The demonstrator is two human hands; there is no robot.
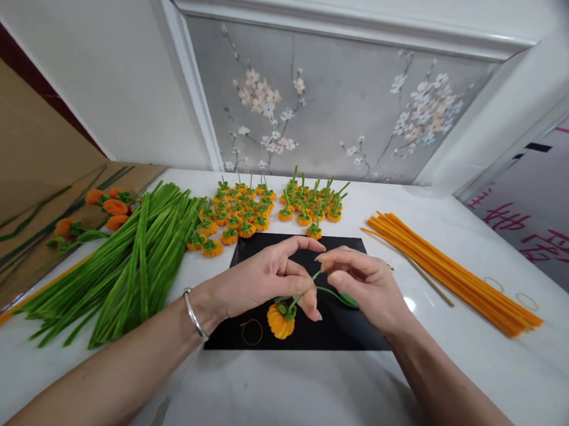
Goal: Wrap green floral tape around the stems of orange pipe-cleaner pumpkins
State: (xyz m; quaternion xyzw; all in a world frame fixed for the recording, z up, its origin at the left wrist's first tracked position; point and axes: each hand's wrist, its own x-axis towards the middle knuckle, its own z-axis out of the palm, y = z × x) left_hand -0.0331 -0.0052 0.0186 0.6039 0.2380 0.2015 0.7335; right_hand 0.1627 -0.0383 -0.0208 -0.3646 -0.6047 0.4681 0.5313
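An orange fuzzy pumpkin-like piece [280,322] hangs by its green stem below my left hand [281,274], whose thumb and fingers pinch that stem. My right hand [360,279] is just to the right, thumb and index finger closed on the upper end of the green stem. A thin green strand curves under my right hand towards a dark green piece [349,300], partly hidden by the hand. Both hands are above a black mat [325,337]. A thin ring [252,332] lies on the mat, left of the orange piece.
Green fuzzy stems [141,262] lie in a pile at left, beside darker orange pieces [115,206]. Many small orange pieces with green tops [236,213] stand behind the mat. Orange fuzzy stems [454,275] and a thin stick [429,280] lie at right on the white table [496,380].
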